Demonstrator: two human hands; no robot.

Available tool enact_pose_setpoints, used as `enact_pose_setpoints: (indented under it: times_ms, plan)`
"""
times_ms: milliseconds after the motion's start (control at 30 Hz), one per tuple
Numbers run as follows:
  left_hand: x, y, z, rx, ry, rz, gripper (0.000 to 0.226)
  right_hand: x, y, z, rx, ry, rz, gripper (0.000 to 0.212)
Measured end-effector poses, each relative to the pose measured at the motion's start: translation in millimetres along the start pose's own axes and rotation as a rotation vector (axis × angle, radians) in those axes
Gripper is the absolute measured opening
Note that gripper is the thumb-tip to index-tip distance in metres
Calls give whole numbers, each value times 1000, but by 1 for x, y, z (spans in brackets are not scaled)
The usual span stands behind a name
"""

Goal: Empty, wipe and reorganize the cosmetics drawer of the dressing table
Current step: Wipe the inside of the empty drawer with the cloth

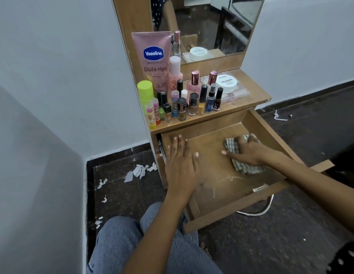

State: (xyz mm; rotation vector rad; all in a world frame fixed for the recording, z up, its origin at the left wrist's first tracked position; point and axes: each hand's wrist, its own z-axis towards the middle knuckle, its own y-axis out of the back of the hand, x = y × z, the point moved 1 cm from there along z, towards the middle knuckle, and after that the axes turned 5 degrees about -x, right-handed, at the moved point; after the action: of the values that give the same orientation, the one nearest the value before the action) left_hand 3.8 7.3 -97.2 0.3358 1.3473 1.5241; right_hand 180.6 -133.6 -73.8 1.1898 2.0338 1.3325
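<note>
We find the drawer pulled out and emptied, the cosmetics standing on the counter above it. The right hand presses flat, fingers spread, on the checked cloth at the drawer's right side. The left hand lies flat and empty at the left. White marks remain on the drawer floor, near of the cloth and between the hands; we judge the right hand nearer, a sweep towards us reaching them
</note>
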Motion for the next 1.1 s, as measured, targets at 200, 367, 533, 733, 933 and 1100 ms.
enact_pose_setpoints:
  times_ms: [200, 367, 533, 733, 933, 1100]
  plan:
    - [0, -3, 0, -8, 5, -13, 66, -16, -11, -23, 209, -90, -121, 106]
    - [0, -4, 1, 3, 8, 4, 67, 26, -22, -12, 184, -34, -64, 101]
    - [0, -1, 2, 25, -2, 19, 69, 78, -44, -21, 260, 353, -74, 86]
    - [-1, 4, 1, 29, -5, -5, 72, 42, -33, -18, 329, 507, -188, 64]
    - [6, 11, -5, 54, 4, -39, 74, 5, -21, 22, 46, 253, -29, 65]
    - [27, 27, -9, 209, -30, 24, 65, 46, -24, 26, -16, 331, 57, 71]
